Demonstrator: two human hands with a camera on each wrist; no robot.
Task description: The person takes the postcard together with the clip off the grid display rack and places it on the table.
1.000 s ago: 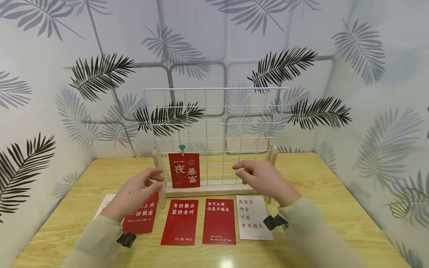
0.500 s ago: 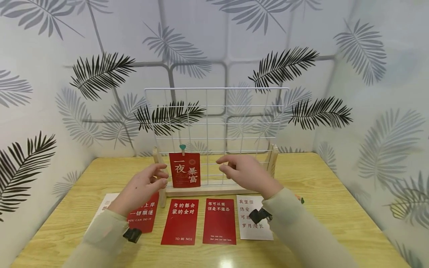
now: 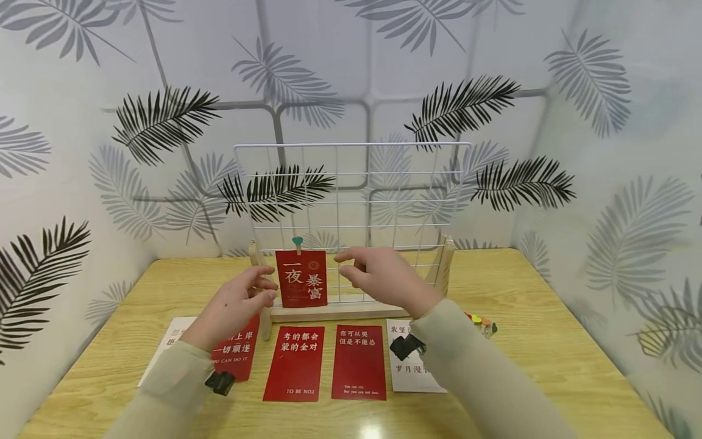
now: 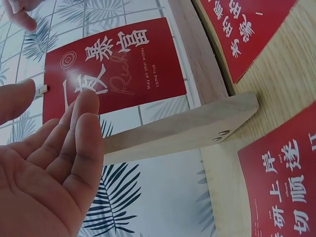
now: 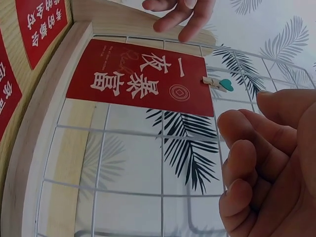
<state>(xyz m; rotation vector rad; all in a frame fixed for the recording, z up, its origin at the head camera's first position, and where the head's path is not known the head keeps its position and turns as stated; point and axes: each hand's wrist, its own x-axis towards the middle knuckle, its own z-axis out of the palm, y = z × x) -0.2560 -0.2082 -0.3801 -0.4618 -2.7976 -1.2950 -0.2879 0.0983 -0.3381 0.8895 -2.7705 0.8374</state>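
A red card point(image 3: 301, 289) with white characters hangs on the white wire grid point(image 3: 351, 227), pinned at its top by a wooden clothespin with a teal heart point(image 3: 298, 241). To the card's left hovers my left hand point(image 3: 233, 308), fingers relaxed and holding nothing. My right hand point(image 3: 389, 281) is on the card's other side, in front of the grid, its fingers loosely bent. In the right wrist view nothing sits between that hand's thumb point(image 5: 284, 106) and fingers, and the clothespin point(image 5: 217, 84) is close to them. Both hands look apart from the card.
Below the grid's wooden base point(image 3: 340, 314), a row of cards lies on the table: a red card point(image 3: 294, 366), another red card point(image 3: 359, 364), a white card point(image 3: 414, 381) and others partly under my left arm. Small colourful pieces point(image 3: 484, 324) lie right of my right sleeve.
My right hand has moved left toward the hanging card, uncovering the colourful pieces. My left hand has shifted slightly right. The hanging card has stayed in place.
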